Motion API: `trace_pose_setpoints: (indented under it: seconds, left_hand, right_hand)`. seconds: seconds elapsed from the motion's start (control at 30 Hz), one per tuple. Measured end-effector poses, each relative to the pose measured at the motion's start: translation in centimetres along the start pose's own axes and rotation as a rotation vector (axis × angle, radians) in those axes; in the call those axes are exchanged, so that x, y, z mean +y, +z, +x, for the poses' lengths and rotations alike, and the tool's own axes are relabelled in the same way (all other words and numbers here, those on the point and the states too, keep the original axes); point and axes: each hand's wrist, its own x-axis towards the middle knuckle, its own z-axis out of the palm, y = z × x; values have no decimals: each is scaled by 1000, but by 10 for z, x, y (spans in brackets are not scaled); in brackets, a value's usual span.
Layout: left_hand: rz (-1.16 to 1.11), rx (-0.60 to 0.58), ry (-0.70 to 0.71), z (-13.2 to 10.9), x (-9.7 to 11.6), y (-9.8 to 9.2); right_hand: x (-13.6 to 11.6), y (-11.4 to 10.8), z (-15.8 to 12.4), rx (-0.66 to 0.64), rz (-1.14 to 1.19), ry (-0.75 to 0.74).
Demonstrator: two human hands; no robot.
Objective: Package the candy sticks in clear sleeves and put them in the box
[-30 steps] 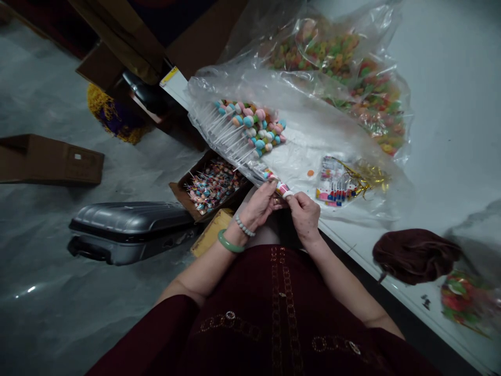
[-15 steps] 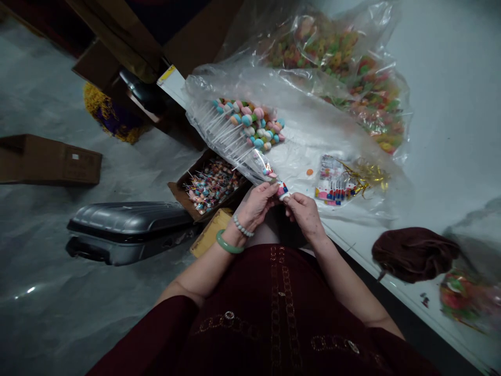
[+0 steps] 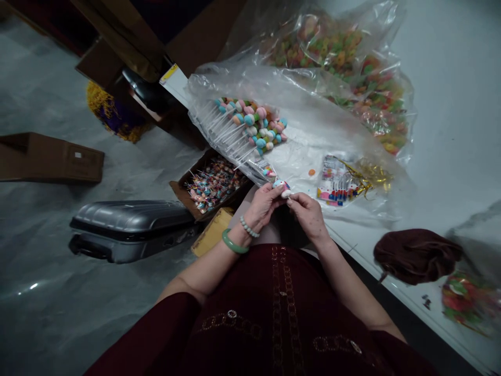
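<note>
My left hand (image 3: 263, 205) and my right hand (image 3: 308, 212) meet at the table's edge, both pinched on one small wrapped candy skewer (image 3: 280, 185) in a clear sleeve. Its white tip sits between my right fingertips. Just beyond lies a pile of pastel candy skewers (image 3: 250, 125) with white sticks on a clear plastic sheet (image 3: 313, 130). A green bangle and a bead bracelet circle my left wrist.
A stack of printed labels with gold twist ties (image 3: 344, 183) lies right of my hands. Bags of coloured gummies (image 3: 352, 68) sit farther back. A dark red cloth (image 3: 415, 255) rests at right. On the floor: a box of wrapped lollipops (image 3: 213, 184), a grey suitcase (image 3: 125, 227), cardboard boxes (image 3: 47, 158).
My hands have drawn the skewer slightly toward me and closer together; the clear sleeve now reaches less far over the pile. Otherwise only the view shifted a little.
</note>
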Motion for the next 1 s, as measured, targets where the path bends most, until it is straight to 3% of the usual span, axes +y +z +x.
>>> trace_pose_setpoints:
  seconds: [0.27, 0.4, 0.53, 0.63, 0.8, 1.0]
  left_hand:
    - [-17, 22, -41, 3, -4, -1]
    - [-34, 7, -98, 3, 6, -7]
    - [-171, 67, 15, 8, 25, -13]
    - [-243, 68, 23, 11, 34, -11]
    - [-229, 34, 46, 9, 24, -2]
    - [-267, -4, -12, 6, 12, -6]
  right_hand:
    - [1, 12, 2, -34, 226, 45]
    - [-1, 13, 5, -62, 353, 50]
    - [-2, 8, 0, -72, 276, 14]
    - [-6, 6, -6, -54, 139, -46]
    - [-15, 13, -7, -34, 85, -35]
    - [-12, 25, 0, -63, 327, 50]
